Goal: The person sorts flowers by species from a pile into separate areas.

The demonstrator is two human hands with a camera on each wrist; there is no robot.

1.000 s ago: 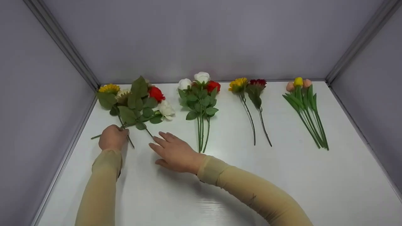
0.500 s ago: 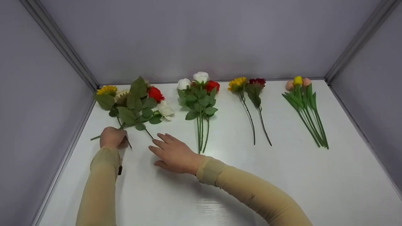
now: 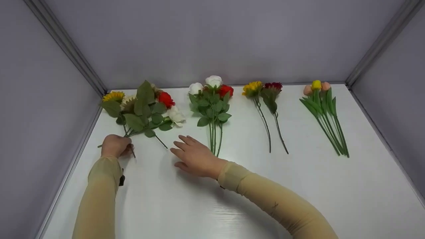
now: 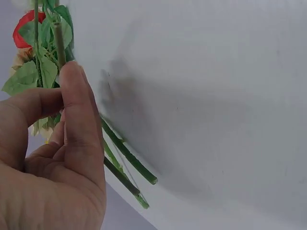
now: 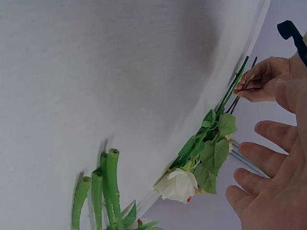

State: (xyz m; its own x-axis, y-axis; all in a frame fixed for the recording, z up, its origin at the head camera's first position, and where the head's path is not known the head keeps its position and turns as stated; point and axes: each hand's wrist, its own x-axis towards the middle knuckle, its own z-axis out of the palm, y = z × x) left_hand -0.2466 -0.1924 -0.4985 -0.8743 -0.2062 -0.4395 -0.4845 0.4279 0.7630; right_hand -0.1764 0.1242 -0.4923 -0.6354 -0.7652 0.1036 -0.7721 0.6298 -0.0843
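The left hand (image 3: 114,146), its grip closed to a pinch, holds mixed flowers (image 3: 142,107) by their stems at the desk's (image 3: 166,215) left end; how many is hard to tell. The right hand (image 3: 196,158) spreads, holding nothing, near the roses (image 3: 212,106).

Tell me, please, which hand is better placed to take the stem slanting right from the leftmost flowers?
Probably the right hand: it is open, holds nothing, and is near that slanting stem; the left hand grips another stem.
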